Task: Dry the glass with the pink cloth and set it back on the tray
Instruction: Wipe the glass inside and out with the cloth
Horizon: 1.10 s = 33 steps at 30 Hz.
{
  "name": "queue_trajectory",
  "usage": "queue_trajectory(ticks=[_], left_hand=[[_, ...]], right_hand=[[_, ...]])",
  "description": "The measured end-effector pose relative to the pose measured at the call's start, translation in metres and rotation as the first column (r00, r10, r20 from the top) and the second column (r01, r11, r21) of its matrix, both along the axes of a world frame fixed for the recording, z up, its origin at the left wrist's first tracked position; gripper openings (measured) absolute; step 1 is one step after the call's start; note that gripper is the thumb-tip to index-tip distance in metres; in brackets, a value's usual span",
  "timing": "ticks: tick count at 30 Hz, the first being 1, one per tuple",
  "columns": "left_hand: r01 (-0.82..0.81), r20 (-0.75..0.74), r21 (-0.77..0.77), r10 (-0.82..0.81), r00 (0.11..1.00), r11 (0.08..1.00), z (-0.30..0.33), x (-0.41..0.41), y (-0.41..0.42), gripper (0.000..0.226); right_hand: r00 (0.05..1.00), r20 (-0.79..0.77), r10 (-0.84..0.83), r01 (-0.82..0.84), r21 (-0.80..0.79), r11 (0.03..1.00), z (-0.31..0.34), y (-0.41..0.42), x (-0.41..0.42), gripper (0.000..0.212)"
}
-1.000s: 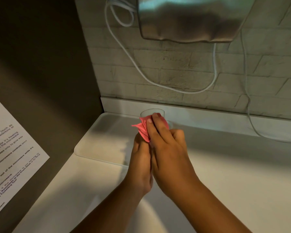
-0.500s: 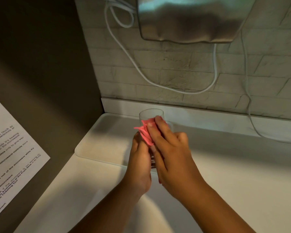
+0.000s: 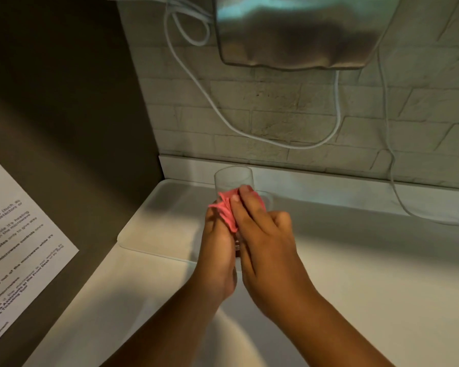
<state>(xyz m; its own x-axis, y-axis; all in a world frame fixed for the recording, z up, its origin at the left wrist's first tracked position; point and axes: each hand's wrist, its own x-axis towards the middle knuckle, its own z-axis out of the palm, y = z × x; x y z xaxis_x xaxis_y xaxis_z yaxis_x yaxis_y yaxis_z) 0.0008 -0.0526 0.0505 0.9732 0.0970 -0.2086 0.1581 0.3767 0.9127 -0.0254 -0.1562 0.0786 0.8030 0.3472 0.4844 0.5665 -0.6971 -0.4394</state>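
A clear drinking glass (image 3: 233, 178) is held above the near edge of the white tray (image 3: 159, 223), its open rim pointing away from me. My left hand (image 3: 219, 250) wraps the glass from the left and below. My right hand (image 3: 263, 234) presses a crumpled pink cloth (image 3: 227, 210) against the glass's side with its fingers. The lower half of the glass is hidden between my two hands.
The tray lies in the back left corner of a white counter (image 3: 355, 260). A brick wall (image 3: 289, 107) with hanging white cables (image 3: 223, 115) and a steel appliance (image 3: 294, 33) rises behind. A dark side panel carries a printed notice (image 3: 16, 234) on the left.
My right hand with the cloth has slid slightly down and toward me along the glass, so more of the rim shows. The left hand stays in place.
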Motion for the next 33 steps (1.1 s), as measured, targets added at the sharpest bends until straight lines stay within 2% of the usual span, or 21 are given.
queue_trajectory(ticks=[1,5,7,10,13,17,21,25,29,31,33], left_hand=[[0.017,0.004,-0.007,-0.017,1.0,1.0,0.001,-0.001,-0.003,0.051],[-0.026,0.093,0.061,0.02,0.995,0.998,0.004,-0.004,-0.009,0.045],[-0.052,0.091,0.078,0.045,0.995,0.996,0.001,-0.007,-0.011,0.052],[-0.073,0.069,0.076,0.068,0.995,0.994,-0.001,-0.008,-0.012,0.041],[-0.108,0.057,0.049,0.105,0.993,0.993,0.005,-0.002,-0.008,0.041],[-0.066,0.012,0.001,0.066,0.998,0.998,0.008,0.003,0.001,0.043],[0.005,0.037,0.041,-0.006,0.999,0.999,0.0,0.001,-0.009,0.036],[-0.053,0.091,0.055,0.048,0.995,0.997,-0.005,-0.002,-0.018,0.045],[-0.126,0.083,-0.01,0.126,0.989,0.992,0.004,0.001,-0.01,0.043],[-0.122,0.078,-0.026,0.124,0.989,0.992,0.009,0.006,-0.001,0.046],[-0.074,0.054,-0.028,0.076,0.996,0.997,0.009,0.008,0.002,0.044]], right_hand=[[1.0,0.003,-0.02,0.02,-0.005,1.0,0.004,0.001,0.006,0.06],[0.997,0.032,-0.064,0.065,-0.019,0.998,0.017,-0.001,0.029,0.061],[0.996,0.024,-0.083,0.083,0.017,0.996,0.018,-0.005,0.039,0.059],[0.995,-0.001,-0.098,0.097,0.078,0.992,0.016,-0.008,0.044,0.055],[0.998,-0.05,-0.032,0.038,0.139,0.99,0.01,-0.01,0.03,0.056],[0.996,-0.048,0.07,-0.069,0.017,0.997,0.003,-0.003,0.003,0.062],[0.999,0.034,-0.03,0.03,-0.018,0.999,0.013,-0.001,0.02,0.057],[0.997,-0.024,-0.079,0.08,0.007,0.997,0.028,-0.009,0.048,0.057],[0.999,-0.027,-0.045,0.049,0.158,0.986,0.018,-0.011,0.048,0.047],[0.999,-0.053,0.011,-0.003,0.154,0.988,0.008,-0.008,0.03,0.052],[0.998,-0.035,0.055,-0.052,0.069,0.996,0.001,0.0,0.015,0.059]])
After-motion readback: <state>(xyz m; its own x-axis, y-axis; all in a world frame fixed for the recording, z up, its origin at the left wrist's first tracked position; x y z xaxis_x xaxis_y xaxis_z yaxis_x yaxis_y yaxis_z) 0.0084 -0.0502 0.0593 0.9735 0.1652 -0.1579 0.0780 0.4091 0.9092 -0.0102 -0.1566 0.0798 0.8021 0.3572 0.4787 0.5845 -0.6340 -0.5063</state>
